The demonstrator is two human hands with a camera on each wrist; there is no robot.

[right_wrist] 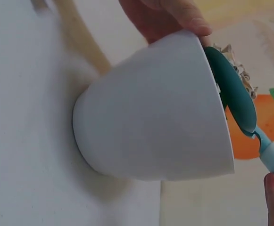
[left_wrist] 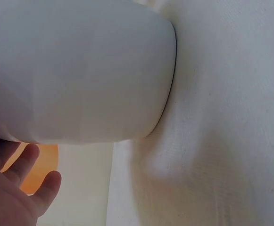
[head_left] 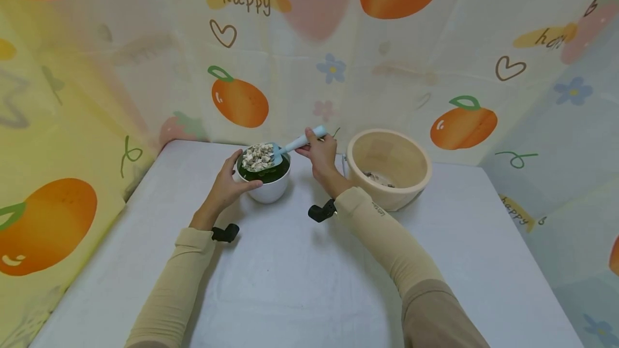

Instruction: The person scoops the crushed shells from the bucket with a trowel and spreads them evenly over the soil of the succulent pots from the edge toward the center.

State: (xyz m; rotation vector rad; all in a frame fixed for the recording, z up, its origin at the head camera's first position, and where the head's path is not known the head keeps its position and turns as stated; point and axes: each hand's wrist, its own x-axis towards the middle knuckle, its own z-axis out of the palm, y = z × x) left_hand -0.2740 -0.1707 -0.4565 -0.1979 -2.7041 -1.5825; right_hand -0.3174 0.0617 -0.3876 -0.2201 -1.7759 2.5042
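Observation:
A small white flowerpot [head_left: 267, 193] stands upright on the table with something dark green inside it. My left hand [head_left: 224, 184] holds it near the rim from the left, thumb at the front. With my right hand [head_left: 321, 156] I grip the pale blue handle of a small trowel [head_left: 303, 140]. In the right wrist view the trowel's teal blade [right_wrist: 233, 89] lies across the mouth of the pot. Heaped on the blade are small whitish pieces like shells or stone chips [head_left: 258, 157].
To the right of my right hand stands a larger cream pot [head_left: 419, 179] with some small chips [head_left: 378, 179] at its bottom. The table [head_left: 300, 283] has a white cloth. A fruit-printed curtain [head_left: 387, 85] hangs behind it and at both sides.

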